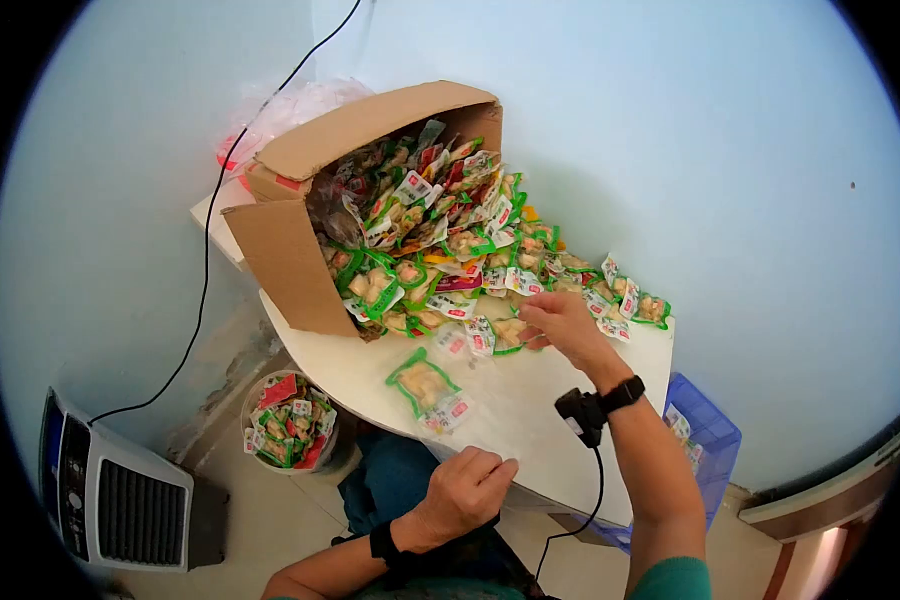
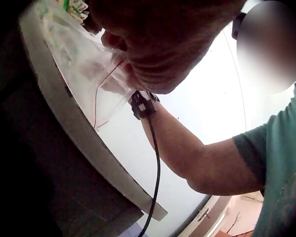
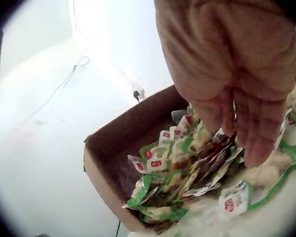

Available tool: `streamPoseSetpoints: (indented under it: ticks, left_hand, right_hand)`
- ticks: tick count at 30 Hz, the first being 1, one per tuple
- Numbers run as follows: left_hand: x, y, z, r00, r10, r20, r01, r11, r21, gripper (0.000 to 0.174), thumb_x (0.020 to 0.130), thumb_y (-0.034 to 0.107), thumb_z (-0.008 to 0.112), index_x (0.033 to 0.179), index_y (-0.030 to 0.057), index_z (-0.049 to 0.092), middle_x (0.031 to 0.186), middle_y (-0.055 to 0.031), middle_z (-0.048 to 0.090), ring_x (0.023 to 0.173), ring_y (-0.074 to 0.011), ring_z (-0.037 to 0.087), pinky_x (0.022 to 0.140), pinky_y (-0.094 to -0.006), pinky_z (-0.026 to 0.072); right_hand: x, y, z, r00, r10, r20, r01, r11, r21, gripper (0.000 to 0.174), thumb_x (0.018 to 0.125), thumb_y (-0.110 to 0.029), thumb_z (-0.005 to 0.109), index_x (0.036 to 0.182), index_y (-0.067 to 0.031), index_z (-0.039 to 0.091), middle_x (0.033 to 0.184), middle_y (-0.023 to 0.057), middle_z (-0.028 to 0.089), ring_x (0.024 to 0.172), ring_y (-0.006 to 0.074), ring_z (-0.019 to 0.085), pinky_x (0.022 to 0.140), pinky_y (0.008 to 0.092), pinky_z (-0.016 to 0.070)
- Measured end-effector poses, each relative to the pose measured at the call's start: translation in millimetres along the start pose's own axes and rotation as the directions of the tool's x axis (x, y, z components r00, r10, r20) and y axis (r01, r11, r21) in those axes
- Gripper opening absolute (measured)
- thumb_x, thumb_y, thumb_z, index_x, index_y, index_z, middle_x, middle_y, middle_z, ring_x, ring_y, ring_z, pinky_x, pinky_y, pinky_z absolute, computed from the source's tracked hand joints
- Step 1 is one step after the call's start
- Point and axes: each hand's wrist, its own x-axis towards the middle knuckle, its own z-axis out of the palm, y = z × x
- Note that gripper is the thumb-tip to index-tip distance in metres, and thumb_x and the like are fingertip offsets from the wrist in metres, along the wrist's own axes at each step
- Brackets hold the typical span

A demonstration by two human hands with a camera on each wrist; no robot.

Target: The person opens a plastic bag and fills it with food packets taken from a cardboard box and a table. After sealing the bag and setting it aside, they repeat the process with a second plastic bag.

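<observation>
My left hand (image 1: 467, 495) is at the table's front edge, its curled fingers gripping the mouth of a clear plastic bag (image 2: 84, 64) with a red line along its edge. The bag lies across the tabletop, overlapping a green-edged snack packet (image 1: 422, 385). My right hand (image 1: 568, 325) reaches over the table, its fingers (image 3: 259, 143) pointing down, loosely bent. Their tips are right at another green-edged packet (image 1: 510, 333) holding pale pieces. Beyond it, a heap of similar packets (image 1: 470, 245) spills from a cardboard box (image 1: 370, 130) lying on its side.
A bucket (image 1: 332, 455) of packets stands on the floor at left, near a grey air cooler (image 1: 140, 510). A blue basket (image 1: 715, 430) with packets is beyond the table's right edge. A black cable (image 1: 207, 250) hangs along the wall; another cable (image 1: 600, 490) runs from my right wrist.
</observation>
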Motion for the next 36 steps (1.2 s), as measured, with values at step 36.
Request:
streamPoseSetpoints:
  ticks: [36]
  left_hand:
    - [0, 4, -2, 0.997, -0.061, -0.038, 0.064, 0.995, 0.080, 0.020, 0.071, 0.000, 0.075, 0.089, 0.0057, 0.069, 0.079, -0.0075, 0.056, 0.071, -0.0266, 0.059, 0.059, -0.0352, 0.0490]
  right_hand:
    - [-131, 52, -78, 0.929, -0.001, -0.370, 0.061, 0.987, 0.150, 0.013, 0.086, 0.007, 0.047, 0.094, -0.0017, 0.053, 0.084, 0.0103, 0.065, 0.070, 0.0185, 0.068, 0.064, 0.0375, 0.0628]
